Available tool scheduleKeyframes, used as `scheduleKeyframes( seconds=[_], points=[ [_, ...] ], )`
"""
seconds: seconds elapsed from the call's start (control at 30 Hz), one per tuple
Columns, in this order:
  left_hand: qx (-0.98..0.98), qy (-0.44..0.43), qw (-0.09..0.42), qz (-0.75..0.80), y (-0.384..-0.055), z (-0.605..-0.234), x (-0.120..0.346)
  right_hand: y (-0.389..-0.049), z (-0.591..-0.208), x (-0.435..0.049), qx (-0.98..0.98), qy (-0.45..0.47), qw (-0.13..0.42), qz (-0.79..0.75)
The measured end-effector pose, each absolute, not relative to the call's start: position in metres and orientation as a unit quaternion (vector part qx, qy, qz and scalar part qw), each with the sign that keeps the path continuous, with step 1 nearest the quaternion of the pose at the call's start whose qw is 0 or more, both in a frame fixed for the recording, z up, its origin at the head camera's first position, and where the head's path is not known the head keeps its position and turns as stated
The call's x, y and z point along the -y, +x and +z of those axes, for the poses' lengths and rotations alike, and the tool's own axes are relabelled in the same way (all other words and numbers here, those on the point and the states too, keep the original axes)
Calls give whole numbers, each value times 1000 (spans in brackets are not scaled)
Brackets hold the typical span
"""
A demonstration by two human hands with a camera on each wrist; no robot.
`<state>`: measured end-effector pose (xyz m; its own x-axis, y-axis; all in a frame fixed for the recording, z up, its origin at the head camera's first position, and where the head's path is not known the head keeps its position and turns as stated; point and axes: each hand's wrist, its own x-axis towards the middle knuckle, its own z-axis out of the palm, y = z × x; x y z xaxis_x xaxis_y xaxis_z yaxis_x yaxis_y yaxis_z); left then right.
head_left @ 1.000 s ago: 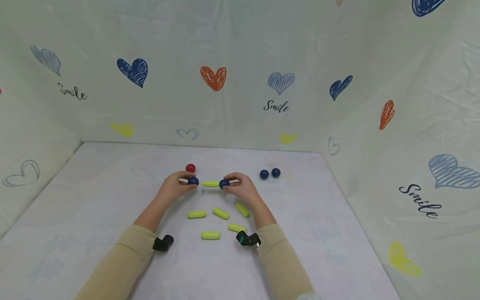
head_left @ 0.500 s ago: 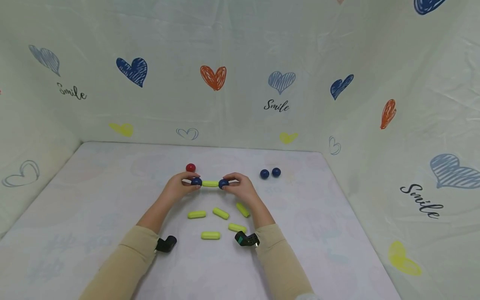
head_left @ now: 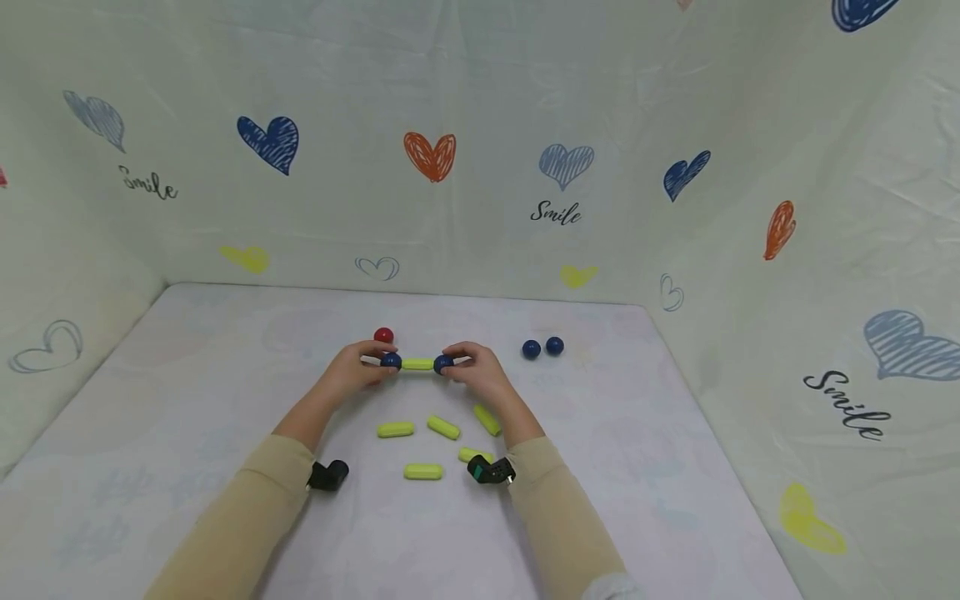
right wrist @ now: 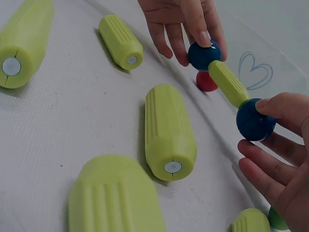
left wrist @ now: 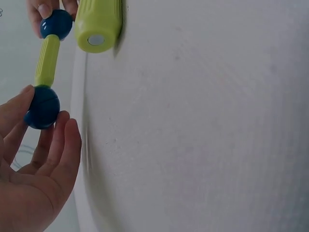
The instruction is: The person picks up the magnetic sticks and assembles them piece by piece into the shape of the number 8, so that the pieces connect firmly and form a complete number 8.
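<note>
My left hand [head_left: 351, 367] pinches a glossy blue ball [head_left: 390, 362] between thumb and fingers. A second blue ball [head_left: 442, 365] is pinched by my right hand [head_left: 480, 372]. Between the two balls runs a ribbed yellow-green rod [head_left: 417, 364], its ends against both, so the three form one straight bar. In the right wrist view this rod [right wrist: 228, 83] slants down from the left hand's ball [right wrist: 205, 54] to the right hand's ball [right wrist: 255, 122], held above the table. The left wrist view shows the same bar, the near ball [left wrist: 43, 107] at the left fingertips.
Several loose yellow-green rods [head_left: 394, 429] lie nearer me, with pale metal discs in their ends. A red ball [head_left: 383, 335] sits just behind the left hand. Two blue balls [head_left: 531, 349] rest at the right. Part of a green ball [right wrist: 278, 219] shows under the right hand.
The left hand has brought its blue ball rightward against the rod's free end, closing the gap. The joined bar has since shifted slightly left, both hands with it.
</note>
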<state>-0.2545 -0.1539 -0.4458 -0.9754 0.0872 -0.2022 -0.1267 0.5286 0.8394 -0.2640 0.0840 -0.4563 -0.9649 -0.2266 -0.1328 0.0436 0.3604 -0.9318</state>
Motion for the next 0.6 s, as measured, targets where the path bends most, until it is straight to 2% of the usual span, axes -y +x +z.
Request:
scheduleKeyframes(
  seconds=[0.6],
  points=[
    [-876,16,122,467,-273,-457,159,-275,-465,-79,-849,-35,96,-518]
  ],
)
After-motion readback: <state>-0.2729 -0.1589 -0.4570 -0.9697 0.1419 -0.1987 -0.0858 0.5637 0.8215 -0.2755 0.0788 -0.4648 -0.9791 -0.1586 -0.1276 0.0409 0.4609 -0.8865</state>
